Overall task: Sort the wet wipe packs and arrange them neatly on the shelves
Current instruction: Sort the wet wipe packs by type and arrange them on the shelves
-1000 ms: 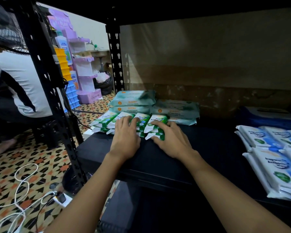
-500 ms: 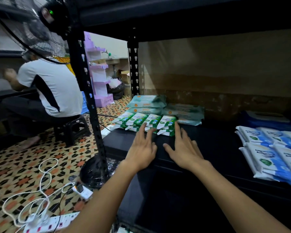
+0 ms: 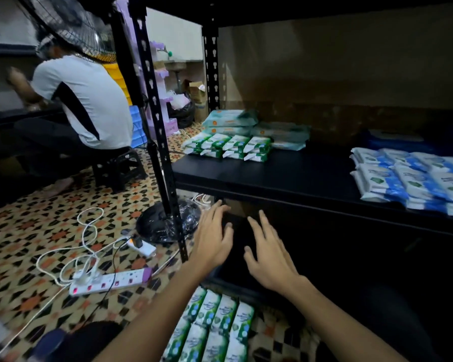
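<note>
On black shelf (image 3: 285, 176), at left back: green-and-white wipe packs (image 3: 228, 147) lined in stacked row, pale teal packs (image 3: 230, 118) piled behind. Blue-and-white packs (image 3: 413, 176) laid at right end. More green packs (image 3: 215, 327) seen on patterned floor (image 3: 37, 231) below. Left hand (image 3: 213, 237) and right hand (image 3: 268, 253) held in front of shelf edge, fingers spread, nothing gripped. Power strip (image 3: 110, 282) at left.

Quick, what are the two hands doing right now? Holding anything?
Left hand: open, fingers spread, holding nothing.
Right hand: open, fingers spread, holding nothing.
</note>
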